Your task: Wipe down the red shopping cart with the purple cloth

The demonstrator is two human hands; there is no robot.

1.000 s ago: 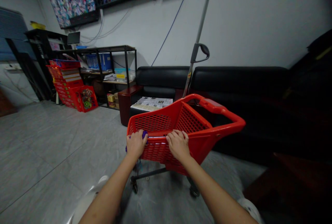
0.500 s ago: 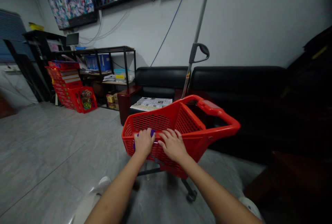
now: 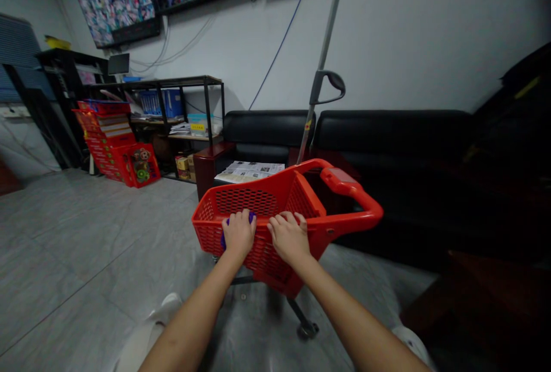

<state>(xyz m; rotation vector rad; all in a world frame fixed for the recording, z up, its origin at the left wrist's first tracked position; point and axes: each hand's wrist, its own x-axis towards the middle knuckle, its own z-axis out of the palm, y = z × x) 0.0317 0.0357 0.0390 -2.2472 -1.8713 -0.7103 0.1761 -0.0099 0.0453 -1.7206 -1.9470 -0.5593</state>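
A small red plastic shopping cart (image 3: 275, 260) stands in front of me, its long side toward me and its handle to the right. My left hand (image 3: 239, 235) is closed around a purple cloth (image 3: 223, 240), pressed at the near rim of the basket. Most of the cloth is hidden under the fingers. Just to the right, my right hand (image 3: 290, 236) has its fingers curled over the same rim, with the thumb side toward the left hand. Below the basket show a dark leg and a caster wheel (image 3: 307, 330).
Behind the cart are a black sofa (image 3: 387, 142) and an armchair holding newspapers (image 3: 250, 171). A grey pole with a handle (image 3: 321, 88) leans there. Red boxes (image 3: 107, 145) are stacked by a shelf (image 3: 172, 80) at left. A brown wooden piece (image 3: 465, 291) stands right.
The cart has shifted left and its wheel has swung left with it. My right hand's fingers, flatter and more spread before, now curl over the rim. The left hand still holds the cloth.
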